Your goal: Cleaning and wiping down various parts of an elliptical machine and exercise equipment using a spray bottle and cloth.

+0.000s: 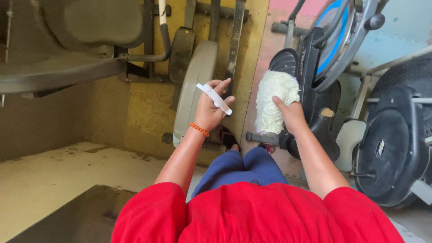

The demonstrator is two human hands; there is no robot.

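Head camera, looking down over a red shirt and blue trousers: the left hand (210, 108) is raised in front of a grey padded machine part (194, 85), its fingers curled around a white spray nozzle (215, 98), with thumb and fingertips pinching the trigger. The bottle below that nozzle is hidden behind the palm, so how full it is cannot be told. The right hand (291, 114) grips a bunched white cloth (274, 101) from below, fingers closed into its lower edge, held up just beside the black exercise bike (315, 76).

Risks, as I judge them: the nozzle is held by fingertips only, so a slack grip could let the sprayer drop near the feet. The cloth hangs loose and bulky; a trailing fold might catch on the bike's pedal or frame.

The sandalled feet (229, 138) are mostly covered by the knees. The black weight plate (387, 148) at right is cut off by the picture's edge, and the floor under the bike is probably cluttered but too dim to read.
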